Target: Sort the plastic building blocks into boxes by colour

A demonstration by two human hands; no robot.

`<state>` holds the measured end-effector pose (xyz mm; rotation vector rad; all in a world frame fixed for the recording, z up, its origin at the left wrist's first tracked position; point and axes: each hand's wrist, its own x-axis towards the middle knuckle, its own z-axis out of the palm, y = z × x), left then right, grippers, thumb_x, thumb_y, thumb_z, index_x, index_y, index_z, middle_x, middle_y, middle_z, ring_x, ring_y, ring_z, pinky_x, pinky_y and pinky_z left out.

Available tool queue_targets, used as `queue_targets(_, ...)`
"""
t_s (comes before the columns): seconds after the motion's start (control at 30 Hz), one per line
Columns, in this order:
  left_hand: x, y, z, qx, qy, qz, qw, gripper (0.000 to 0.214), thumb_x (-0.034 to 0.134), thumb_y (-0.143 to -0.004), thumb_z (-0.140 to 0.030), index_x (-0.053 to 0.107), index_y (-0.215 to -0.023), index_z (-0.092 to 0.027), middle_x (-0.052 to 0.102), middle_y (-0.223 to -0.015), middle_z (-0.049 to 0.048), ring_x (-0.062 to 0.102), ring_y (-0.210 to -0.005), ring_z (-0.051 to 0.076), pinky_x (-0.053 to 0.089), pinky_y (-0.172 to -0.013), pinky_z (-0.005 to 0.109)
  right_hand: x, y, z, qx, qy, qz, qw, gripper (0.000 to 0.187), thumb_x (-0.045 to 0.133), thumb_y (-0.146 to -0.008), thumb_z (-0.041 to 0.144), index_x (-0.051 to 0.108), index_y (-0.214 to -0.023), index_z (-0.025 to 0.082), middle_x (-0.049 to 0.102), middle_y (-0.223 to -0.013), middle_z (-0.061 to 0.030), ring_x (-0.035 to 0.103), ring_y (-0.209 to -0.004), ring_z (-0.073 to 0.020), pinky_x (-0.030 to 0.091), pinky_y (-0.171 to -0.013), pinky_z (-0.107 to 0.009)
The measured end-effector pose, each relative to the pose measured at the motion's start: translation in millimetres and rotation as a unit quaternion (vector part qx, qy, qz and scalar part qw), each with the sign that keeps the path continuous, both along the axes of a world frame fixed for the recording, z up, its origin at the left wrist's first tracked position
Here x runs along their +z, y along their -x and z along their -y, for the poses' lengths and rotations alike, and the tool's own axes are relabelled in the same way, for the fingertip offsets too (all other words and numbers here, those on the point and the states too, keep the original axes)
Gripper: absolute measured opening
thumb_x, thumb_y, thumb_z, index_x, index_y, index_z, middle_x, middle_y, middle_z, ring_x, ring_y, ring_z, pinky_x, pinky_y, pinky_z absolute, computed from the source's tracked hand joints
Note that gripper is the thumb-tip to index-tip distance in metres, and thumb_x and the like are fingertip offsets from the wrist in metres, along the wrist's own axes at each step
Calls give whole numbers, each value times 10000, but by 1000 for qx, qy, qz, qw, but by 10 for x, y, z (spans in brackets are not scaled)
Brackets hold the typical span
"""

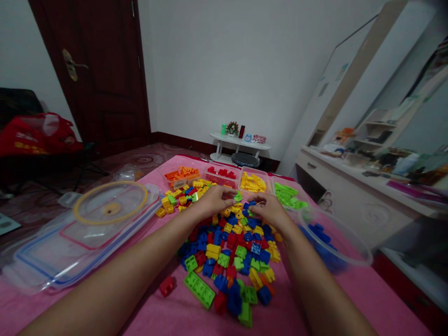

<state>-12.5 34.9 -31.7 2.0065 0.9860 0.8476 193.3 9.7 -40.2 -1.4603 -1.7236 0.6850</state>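
A large pile of mixed toy building bricks (231,242) in yellow, blue, red and green lies on a pink cloth (154,298). My left hand (217,200) reaches over the far part of the pile, its thumb and fingers closed on a small green brick (238,196). Facing it, a little to the right, my right hand (269,208) has its fingers curled down among the bricks. Blue pieces show by its fingertips; what it grips, if anything, is hard to see. Single bricks, such as a long green brick (199,290) and a red brick (167,285), lie at the near edge.
Behind the pile stand clear containers of orange bricks (182,175), red bricks (221,172), yellow bricks (254,182) and green bricks (289,195). A round clear tub (364,249) at right holds blue bricks. Stacked plastic lids (87,242) lie at left.
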Motion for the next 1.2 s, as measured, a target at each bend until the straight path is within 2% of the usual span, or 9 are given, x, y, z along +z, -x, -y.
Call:
queue_targets(0.07,40,-51,78,-10,142,112,984,502,632,-743,-375,562,-1180,-138,662,-953,91,634,-772,164,508,-734,301,57,113,48,9,0,-89,996,244,667,-626,232,652,-858,159,593,-612,26,510,-496,-94,425,-494,-217)
queue_targets(0.23,98,-89,168,-61,426,310,848,446,523,-810,-509,546,-1071,-147,631,-856,74,634,-666,132,554,-672,297,231,375,171,81,-14,-166,983,344,671,-649,268,645,-978,175,668,-801,-21,590,-577,-117,480,-580,-261)
queue_targets(0.37,69,-64,85,-4,471,332,818,248,501,-863,-321,580,-945,-101,640,-770,82,616,-597,102,526,-539,186,243,281,150,-28,-68,45,996,180,567,-720,201,656,-873,170,677,-841,-46,602,-658,-133,450,-620,-251)
queue_targets(0.43,57,-60,59,22,458,328,826,173,520,-843,-224,602,-931,-100,646,-751,70,602,-571,86,505,-508,162,189,164,126,-74,-35,229,970,178,562,-695,148,669,-830,194,679,-813,-35,594,-675,-137,414,-611,-238)
queue_targets(0.53,48,-59,58,38,430,308,847,177,601,-771,-210,635,-918,-116,646,-735,42,558,-518,65,443,-440,141,84,28,107,-56,59,411,908,235,585,-642,113,680,-824,228,681,-821,-25,598,-711,-150,366,-582,-228)
queue_targets(0.7,-10,-28,24,36,303,203,930,228,650,-703,-276,670,-890,-146,633,-737,11,463,-474,45,337,-415,144,1,-14,101,-32,80,452,888,214,580,-664,167,685,-832,248,683,-841,-32,604,-753,-173,350,-590,-243)
queue_targets(0.83,-78,-2,1,21,45,-10,999,168,671,-654,-255,705,-787,-158,654,-737,32,557,-625,125,411,-569,205,-8,-2,101,-33,72,469,880,216,589,-670,222,691,-854,271,689,-859,-30,608,-795,-195,358,-606,-257)
queue_targets(0.93,-75,-23,91,21,-77,-181,980,215,697,-621,-294,728,-820,-220,675,-786,44,599,-742,203,425,-651,256,0,-13,100,-40,60,477,876,256,585,-654,183,695,-868,273,690,-872,-28,610,-806,-185,367,-627,-252)
queue_targets(1.2,29,-101,280,21,-100,-336,936,216,667,-671,-289,727,-873,-243,686,-881,95,617,-833,268,426,-687,304,284,-59,167,-7,46,392,919,233,560,-672,146,714,-827,225,683,-750,-16,584,-651,-126,360,-568,-210)
